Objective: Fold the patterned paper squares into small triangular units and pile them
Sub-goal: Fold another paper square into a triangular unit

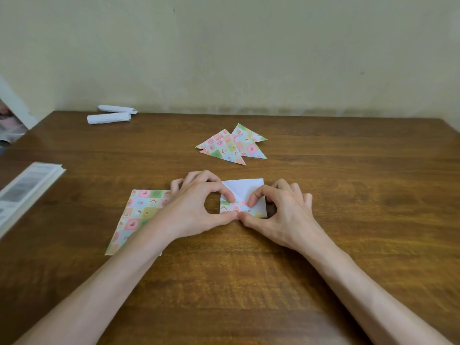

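A small paper square (245, 189) lies white side up at the table's middle, its near edge turned over so a patterned strip shows. My left hand (199, 205) and my right hand (281, 212) both pinch that folded near edge, thumbs touching at its front, forefingers pressing on top. A stack of flat patterned paper squares (140, 210) lies to the left, partly under my left forearm. Farther back, a loose pile of folded patterned triangles (231, 145) rests on the wood.
The brown wooden table (348, 195) meets a pale wall at the back. Two white rolled papers (109, 115) lie at the back left. An open book or booklet (25, 192) sits at the left edge.
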`<state>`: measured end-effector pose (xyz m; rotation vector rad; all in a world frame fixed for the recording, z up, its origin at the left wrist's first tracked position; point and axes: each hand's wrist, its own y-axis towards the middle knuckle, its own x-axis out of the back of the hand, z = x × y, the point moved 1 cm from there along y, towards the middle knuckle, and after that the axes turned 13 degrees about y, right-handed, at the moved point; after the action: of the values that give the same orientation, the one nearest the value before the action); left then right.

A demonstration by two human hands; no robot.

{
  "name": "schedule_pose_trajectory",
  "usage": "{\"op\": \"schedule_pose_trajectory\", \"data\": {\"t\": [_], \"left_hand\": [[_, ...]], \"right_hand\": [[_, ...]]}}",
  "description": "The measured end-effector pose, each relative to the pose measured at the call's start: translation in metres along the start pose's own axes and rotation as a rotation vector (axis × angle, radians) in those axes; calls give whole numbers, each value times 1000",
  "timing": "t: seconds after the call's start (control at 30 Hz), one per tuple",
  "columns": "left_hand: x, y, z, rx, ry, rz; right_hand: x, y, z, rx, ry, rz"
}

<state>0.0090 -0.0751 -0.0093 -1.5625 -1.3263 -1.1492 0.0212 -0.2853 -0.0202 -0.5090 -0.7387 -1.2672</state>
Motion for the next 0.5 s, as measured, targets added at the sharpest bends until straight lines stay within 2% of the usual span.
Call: {"op": "schedule_pose_trajectory", "data": {"t": [0.23,0.5], "left_hand": [[10,-3,14,-75,-22,45],[15,1,12,-76,10,101]], "right_hand": [[-2,1,2,-12,-15,7],[-4,-1,3,-27,-8,-12]]}}
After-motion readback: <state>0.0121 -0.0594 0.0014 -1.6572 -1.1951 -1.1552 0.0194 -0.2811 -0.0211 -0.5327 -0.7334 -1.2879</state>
